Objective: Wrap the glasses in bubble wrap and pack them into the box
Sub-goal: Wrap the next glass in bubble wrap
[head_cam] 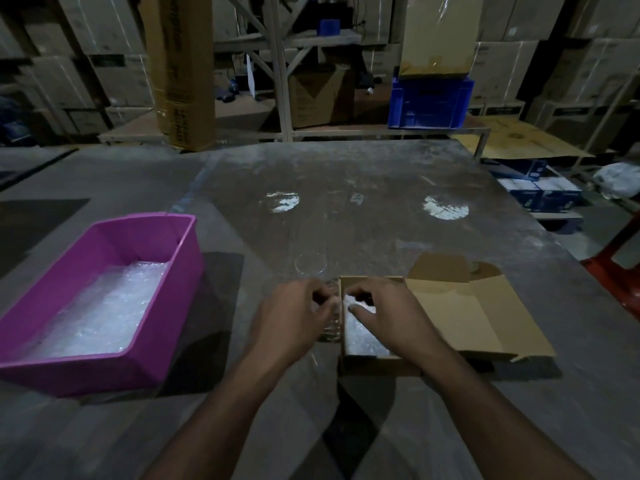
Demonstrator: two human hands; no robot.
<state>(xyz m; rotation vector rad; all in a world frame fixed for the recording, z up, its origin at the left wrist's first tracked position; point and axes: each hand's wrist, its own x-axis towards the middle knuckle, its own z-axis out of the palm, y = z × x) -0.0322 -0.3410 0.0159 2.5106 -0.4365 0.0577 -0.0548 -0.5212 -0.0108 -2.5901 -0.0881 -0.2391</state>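
Note:
A small open cardboard box sits on the grey table in front of me, its flaps spread to the right. Inside it lies a bubble-wrapped bundle. My right hand reaches into the box with curled fingers on the bundle's top. My left hand hovers at the box's left wall, fingers curled, seemingly pinching the wrap's edge. A clear bare glass stands just behind my hands, and another glass shows partly under my left hand, beside the box.
A pink plastic tub with bubble wrap sheets stands at the left. A red stool sits off the table's right edge. Stacked cartons, a blue crate and shelving fill the background.

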